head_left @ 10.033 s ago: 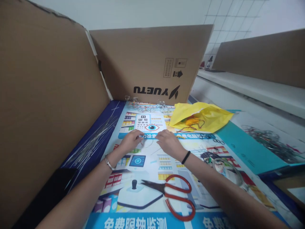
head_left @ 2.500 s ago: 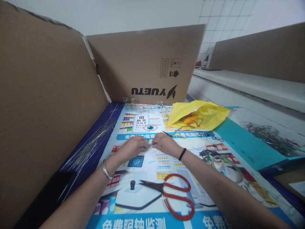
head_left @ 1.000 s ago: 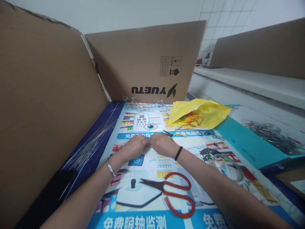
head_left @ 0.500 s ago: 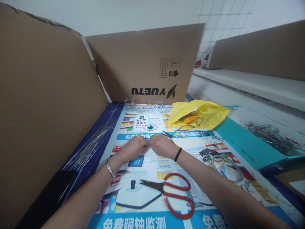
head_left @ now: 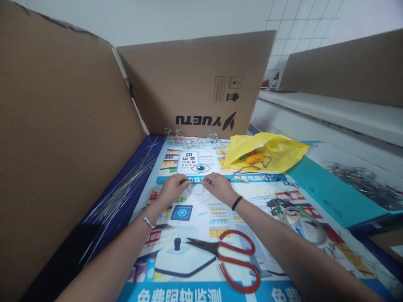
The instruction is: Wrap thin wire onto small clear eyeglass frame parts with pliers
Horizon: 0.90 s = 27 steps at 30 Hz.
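Observation:
My left hand (head_left: 174, 188) and my right hand (head_left: 218, 187) are above the printed sheet (head_left: 198, 226), a small gap between them. Both have their fingers pinched together. A thin wire (head_left: 195, 192) curves in a loop below and between the fingertips, and both hands seem to hold it. Red-handled scissors (head_left: 226, 253) lie nearer to me, blades pointing left. Just beyond my right hand are yellow-handled pliers (head_left: 239, 180), partly hidden by that hand.
A yellow bag (head_left: 277, 153) with orange cord stands open at the back right. Straight wires (head_left: 121, 191) lie at left, tangled wires (head_left: 362, 180) at right. Cardboard panels (head_left: 189, 84) rise behind and at left. A clear round object (head_left: 304, 224) lies beside my right forearm.
My hands have moved apart slightly, and the wire loop between them now shows. The pliers are more hidden by my right hand. The whole view has shifted a little.

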Each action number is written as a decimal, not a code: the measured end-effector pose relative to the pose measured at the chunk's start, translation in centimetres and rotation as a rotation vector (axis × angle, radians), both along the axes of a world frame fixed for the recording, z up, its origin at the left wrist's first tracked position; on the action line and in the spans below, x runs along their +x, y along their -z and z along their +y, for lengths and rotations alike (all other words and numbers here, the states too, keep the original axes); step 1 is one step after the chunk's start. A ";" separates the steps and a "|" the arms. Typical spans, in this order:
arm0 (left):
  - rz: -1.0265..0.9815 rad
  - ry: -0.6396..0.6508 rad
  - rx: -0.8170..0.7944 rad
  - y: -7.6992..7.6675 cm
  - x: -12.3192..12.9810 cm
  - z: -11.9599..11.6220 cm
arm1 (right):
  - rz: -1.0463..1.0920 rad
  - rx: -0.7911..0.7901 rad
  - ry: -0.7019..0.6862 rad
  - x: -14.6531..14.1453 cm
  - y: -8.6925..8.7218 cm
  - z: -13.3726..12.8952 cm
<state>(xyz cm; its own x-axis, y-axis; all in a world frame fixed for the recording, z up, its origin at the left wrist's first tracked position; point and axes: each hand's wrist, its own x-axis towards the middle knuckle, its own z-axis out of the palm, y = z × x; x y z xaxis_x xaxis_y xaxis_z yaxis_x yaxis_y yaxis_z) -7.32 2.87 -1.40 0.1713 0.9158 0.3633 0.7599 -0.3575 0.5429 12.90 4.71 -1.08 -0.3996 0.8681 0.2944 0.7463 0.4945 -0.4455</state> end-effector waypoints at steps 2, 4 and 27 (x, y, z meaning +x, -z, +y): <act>0.070 0.001 0.004 0.2 0.5 0.1 | -0.065 0.000 0.016 -0.4 -0.2 -0.1; 0.118 0.008 0.018 0.3 0.9 0.2 | -0.121 0.009 0.021 -0.6 -0.4 -0.2; -0.164 0.066 -0.122 0.1 -0.6 0.5 | -0.067 0.022 -0.107 0.2 0.1 0.1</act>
